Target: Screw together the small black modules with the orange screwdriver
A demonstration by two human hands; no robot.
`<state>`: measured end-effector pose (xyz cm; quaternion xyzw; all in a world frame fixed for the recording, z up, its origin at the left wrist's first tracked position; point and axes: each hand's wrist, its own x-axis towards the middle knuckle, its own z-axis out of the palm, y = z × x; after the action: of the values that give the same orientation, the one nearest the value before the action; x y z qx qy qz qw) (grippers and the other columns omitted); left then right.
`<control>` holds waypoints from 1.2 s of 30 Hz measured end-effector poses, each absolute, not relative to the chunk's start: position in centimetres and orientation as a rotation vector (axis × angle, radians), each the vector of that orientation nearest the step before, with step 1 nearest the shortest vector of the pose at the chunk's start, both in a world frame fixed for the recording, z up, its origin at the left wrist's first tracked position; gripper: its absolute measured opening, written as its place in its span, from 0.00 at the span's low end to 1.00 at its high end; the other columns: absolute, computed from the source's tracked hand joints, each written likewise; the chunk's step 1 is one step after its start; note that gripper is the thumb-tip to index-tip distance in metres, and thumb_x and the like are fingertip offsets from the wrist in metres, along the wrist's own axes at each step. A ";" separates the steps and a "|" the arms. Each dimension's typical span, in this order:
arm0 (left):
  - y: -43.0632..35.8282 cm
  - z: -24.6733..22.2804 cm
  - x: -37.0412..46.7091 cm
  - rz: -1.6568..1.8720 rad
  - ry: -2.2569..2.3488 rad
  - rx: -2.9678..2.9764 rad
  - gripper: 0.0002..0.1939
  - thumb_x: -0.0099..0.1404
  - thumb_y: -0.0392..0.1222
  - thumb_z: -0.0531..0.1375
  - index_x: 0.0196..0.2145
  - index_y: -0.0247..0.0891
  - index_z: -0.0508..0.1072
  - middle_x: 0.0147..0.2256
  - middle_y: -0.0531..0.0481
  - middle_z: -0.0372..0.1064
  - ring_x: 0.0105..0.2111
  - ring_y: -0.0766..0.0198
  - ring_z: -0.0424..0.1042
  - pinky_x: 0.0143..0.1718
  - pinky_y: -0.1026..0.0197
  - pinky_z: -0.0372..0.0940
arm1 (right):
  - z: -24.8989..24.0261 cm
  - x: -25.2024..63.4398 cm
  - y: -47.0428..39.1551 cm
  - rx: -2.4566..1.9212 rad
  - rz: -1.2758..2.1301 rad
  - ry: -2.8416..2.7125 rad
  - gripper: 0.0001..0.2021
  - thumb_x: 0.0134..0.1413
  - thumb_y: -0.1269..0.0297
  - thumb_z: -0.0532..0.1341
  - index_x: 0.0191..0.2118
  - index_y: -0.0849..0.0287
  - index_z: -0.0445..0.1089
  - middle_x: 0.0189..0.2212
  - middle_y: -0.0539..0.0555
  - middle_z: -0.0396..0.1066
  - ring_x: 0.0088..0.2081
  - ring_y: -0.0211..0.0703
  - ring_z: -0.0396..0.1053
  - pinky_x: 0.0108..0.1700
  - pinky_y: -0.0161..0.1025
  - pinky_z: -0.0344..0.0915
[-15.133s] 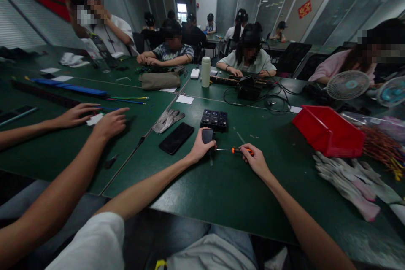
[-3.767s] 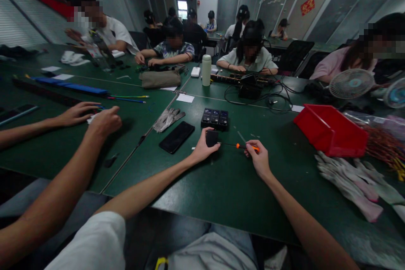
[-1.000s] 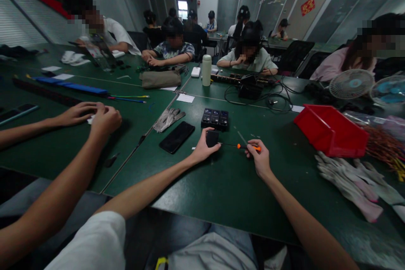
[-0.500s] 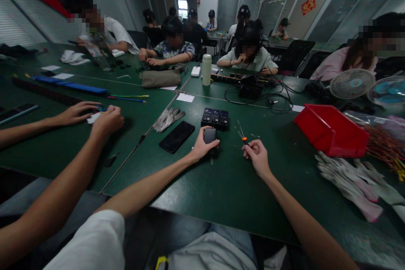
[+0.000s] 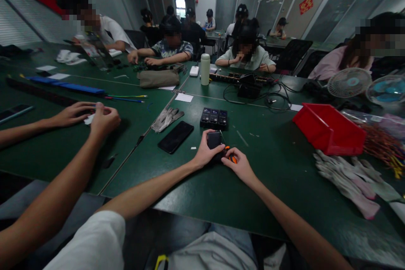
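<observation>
A small dark box-like part (image 5: 214,139) is gripped in my left hand (image 5: 205,152), fingers and thumb around its sides. My right hand (image 5: 238,164) is closed on a small screwdriver (image 5: 233,159) with an orange and black handle, whose thin shaft points up beside the dark part. Both hands are close together above the green table (image 5: 196,194). Just beyond them sits a black tray (image 5: 214,118) with small metallic pieces in its compartments. A black phone (image 5: 176,136) lies to the left of my left hand.
A co-worker's hands (image 5: 98,118) are at the left. Grey gloves (image 5: 167,119) lie behind the phone. A red bin (image 5: 329,130) and more gloves (image 5: 348,177) are at the right. A pale green bottle (image 5: 205,69) and black cables (image 5: 268,93) stand or lie farther back.
My right hand has moved left with the screwdriver, up to the dark part. My left hand has shifted slightly right, and the dark part with it.
</observation>
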<state>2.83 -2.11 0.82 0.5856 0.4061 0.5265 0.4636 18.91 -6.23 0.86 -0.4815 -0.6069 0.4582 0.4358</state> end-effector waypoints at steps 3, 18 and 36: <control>-2.2 0.9 2.9 1.293 0.962 1.458 0.31 0.53 0.45 0.65 0.50 0.41 0.55 0.40 0.49 0.63 0.38 0.64 0.67 0.43 0.58 0.65 | 1.1 18.7 -6.5 -1.229 1.093 -1.556 0.13 0.45 0.54 0.65 0.30 0.57 0.64 0.27 0.49 0.64 0.30 0.40 0.63 0.33 0.37 0.63; -2.3 1.0 3.0 1.265 0.975 1.524 0.32 0.53 0.47 0.65 0.51 0.39 0.55 0.40 0.48 0.64 0.39 0.62 0.68 0.43 0.57 0.64 | 0.8 19.3 -6.0 -1.215 1.169 -1.526 0.13 0.44 0.56 0.66 0.30 0.57 0.63 0.26 0.48 0.63 0.28 0.38 0.61 0.31 0.35 0.60; -1.8 0.9 2.2 1.113 0.782 1.498 0.43 0.50 0.46 0.67 0.57 0.43 0.48 0.44 0.46 0.61 0.40 0.62 0.68 0.44 0.55 0.66 | -0.1 19.7 -5.8 -1.151 1.197 -1.384 0.14 0.44 0.55 0.66 0.32 0.56 0.64 0.30 0.50 0.65 0.35 0.42 0.68 0.41 0.41 0.67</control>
<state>2.22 -1.80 0.94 0.6274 0.3278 0.4663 0.5305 19.71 -5.78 -0.09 -0.4698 -0.5648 0.4887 0.4706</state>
